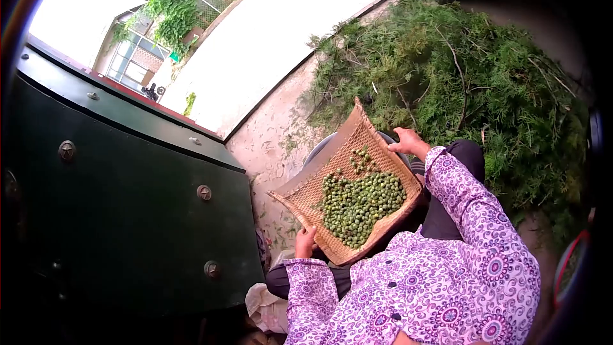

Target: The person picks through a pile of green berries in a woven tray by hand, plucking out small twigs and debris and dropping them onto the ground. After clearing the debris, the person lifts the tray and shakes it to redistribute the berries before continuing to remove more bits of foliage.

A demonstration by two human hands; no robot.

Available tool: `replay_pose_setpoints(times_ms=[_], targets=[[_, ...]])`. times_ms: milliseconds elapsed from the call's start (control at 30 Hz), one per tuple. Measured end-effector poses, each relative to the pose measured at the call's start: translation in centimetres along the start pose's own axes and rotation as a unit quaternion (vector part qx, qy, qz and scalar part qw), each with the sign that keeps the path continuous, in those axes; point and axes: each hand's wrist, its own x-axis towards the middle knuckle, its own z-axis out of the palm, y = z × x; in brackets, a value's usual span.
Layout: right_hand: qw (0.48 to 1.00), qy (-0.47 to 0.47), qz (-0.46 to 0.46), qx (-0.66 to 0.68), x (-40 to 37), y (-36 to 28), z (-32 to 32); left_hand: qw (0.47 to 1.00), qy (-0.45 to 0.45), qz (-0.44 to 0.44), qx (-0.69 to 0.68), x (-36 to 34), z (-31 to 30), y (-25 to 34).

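A woven bamboo winnowing tray [305, 193] is held tilted over my lap. A heap of small green round fruits [361, 201] lies in its middle and lower part, with a few bits of stem among them. My left hand [305, 241] grips the tray's near-left edge. My right hand [408, 142] grips the opposite, far-right edge. Both arms are in purple patterned sleeves [469, 201]. A dark round rim [317, 148] shows just under the tray's upper side.
A big pile of cut green leafy branches [460, 70] lies beyond the tray to the right. A dark green metal gate with studs [128, 204] stands close on the left. A pale concrete road [287, 19] runs behind. A white bag [265, 306] lies by my left knee.
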Motion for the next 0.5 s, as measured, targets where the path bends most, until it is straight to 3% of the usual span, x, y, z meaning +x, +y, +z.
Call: replay_pose_setpoints(times_ms=[67,133,167,267,333,400,433,467,500], targets=[[0.999,-0.017,0.037,-0.016,1.0,2.1,3.2,0.997,-0.048,-0.007,-0.06,2.1,0.6,-3.2],[0.994,-0.076,0.074,0.028,0.6,1.8,3.8,0.988,-0.028,0.064,-0.137,2.6,1.9,-4.5],[0.995,-0.057,0.071,0.029,0.7,2.1,4.8,0.984,-0.011,0.046,-0.17,2.9,1.9,-4.8],[0.997,-0.017,0.074,0.008,0.5,1.9,6.3,0.995,0.041,-0.037,-0.087,1.0,2.5,-2.5],[0.997,0.009,0.08,-0.019,0.7,1.4,6.6,0.994,0.07,-0.017,-0.077,1.3,2.8,-2.9],[0.994,-0.039,0.087,-0.053,0.9,1.0,6.9,0.993,0.099,0.004,-0.065,1.1,3.0,-3.2],[0.997,0.018,0.03,-0.066,0.5,0.8,6.9,0.991,0.115,0.025,-0.065,1.1,3.0,-3.1],[0.998,0.018,0.027,-0.062,0.4,0.8,5.8,0.988,0.137,0.042,-0.058,0.1,3.5,-2.4],[0.995,0.079,-0.046,-0.042,-0.5,-0.5,4.5,0.988,0.12,0.059,-0.077,0.8,2.9,-2.8]])
